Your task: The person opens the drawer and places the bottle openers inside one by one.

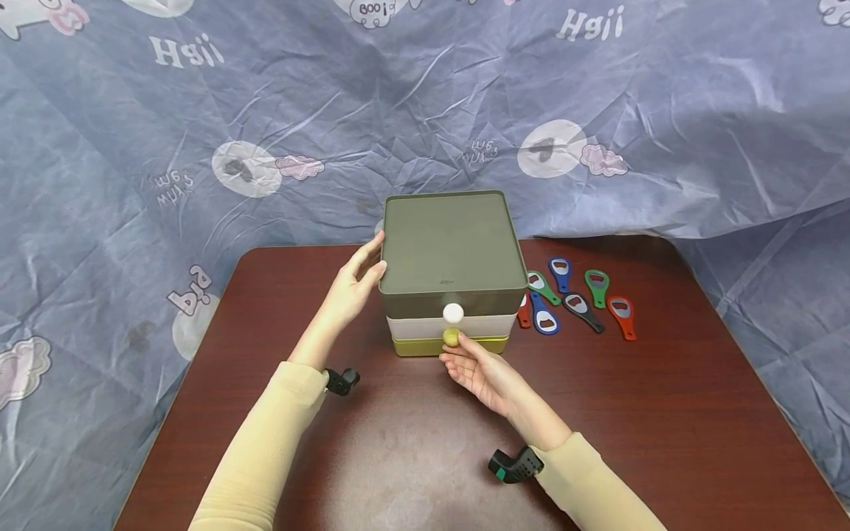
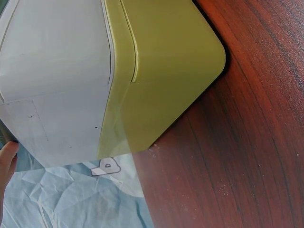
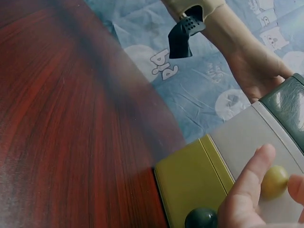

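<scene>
A three-tier drawer box (image 1: 454, 243) stands near the table's back edge, with a dark green top tier, a white middle drawer (image 2: 57, 52) and an olive-yellow bottom drawer (image 2: 171, 52). My left hand (image 1: 350, 289) rests against the left side of the top tier, fingers extended. At the front, my right hand (image 1: 483, 375) pinches the yellow knob (image 3: 274, 181) of the white drawer between thumb and finger. Just above sits a white knob (image 1: 453, 313) on the green tier. A dark green knob (image 3: 201, 218) shows on the bottom drawer. All drawers look closed.
Several bottle openers lie right of the box, among them a red one (image 1: 622, 317), a black one (image 1: 584, 310) and a green one (image 1: 597, 286). Some are partly hidden behind the box. A blue-grey printed cloth (image 1: 432, 96) hangs behind the brown table (image 1: 664, 413).
</scene>
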Available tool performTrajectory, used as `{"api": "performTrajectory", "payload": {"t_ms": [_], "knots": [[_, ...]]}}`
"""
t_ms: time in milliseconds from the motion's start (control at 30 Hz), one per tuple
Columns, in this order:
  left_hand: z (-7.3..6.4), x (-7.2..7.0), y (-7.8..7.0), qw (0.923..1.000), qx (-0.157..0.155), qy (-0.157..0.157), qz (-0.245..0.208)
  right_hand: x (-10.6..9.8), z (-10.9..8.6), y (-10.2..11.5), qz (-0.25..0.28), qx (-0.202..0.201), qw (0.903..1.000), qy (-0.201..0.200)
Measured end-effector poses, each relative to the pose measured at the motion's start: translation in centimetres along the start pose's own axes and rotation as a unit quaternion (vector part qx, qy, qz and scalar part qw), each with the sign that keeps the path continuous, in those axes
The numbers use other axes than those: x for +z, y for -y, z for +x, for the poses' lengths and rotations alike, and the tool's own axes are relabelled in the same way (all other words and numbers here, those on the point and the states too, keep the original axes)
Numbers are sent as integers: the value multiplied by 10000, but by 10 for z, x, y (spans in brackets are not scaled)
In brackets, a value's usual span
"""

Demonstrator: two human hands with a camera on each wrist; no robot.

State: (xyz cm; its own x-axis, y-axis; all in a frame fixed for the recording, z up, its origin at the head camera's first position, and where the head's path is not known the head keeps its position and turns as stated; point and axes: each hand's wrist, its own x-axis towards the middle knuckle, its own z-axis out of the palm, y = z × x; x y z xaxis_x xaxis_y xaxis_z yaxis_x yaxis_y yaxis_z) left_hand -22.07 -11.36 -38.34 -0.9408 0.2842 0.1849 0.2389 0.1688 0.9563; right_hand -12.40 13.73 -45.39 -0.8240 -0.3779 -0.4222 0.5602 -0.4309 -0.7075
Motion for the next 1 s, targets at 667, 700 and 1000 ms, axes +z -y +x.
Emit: {"api": "performTrajectory", "payload": {"t_ms": [667,700,1000], "knots": [[0,0,0,10000,-12,-27,-10,5,7,4,737,-239,9970,34],[0,0,0,10000,-8,-28,-8,5,7,4,733,-245,9970,31],[1,0,0,9999,15,-82,102,3,0,-3,608,-219,9979,25]]}}
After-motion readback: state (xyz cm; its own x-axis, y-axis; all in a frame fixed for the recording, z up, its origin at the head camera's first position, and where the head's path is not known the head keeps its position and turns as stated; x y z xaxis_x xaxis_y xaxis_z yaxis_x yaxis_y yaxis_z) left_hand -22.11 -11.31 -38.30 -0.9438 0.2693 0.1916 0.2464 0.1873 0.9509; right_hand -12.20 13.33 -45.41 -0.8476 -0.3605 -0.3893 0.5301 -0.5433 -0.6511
